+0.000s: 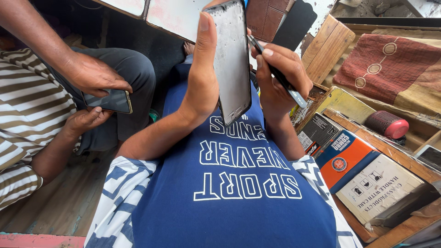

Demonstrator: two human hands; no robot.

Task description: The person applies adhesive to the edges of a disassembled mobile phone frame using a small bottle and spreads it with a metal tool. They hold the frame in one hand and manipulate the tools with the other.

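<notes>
My left hand (204,78) grips a stripped phone frame (232,59), grey and scuffed inside, held upright above my blue shirt. My thumb runs along its left edge. My right hand (278,78) holds a thin dark tool with a silver end (275,71) like a pen, its tip touching the frame's upper right edge. Both forearms rise from my lap toward the frame.
At the left another person in a striped shirt holds a dark phone (110,101) in both hands. To the right lie a wooden tray (390,151) with boxes (363,174), a red cylindrical speaker (388,125), a red patterned cushion (390,64) and a brown wallet case (266,16).
</notes>
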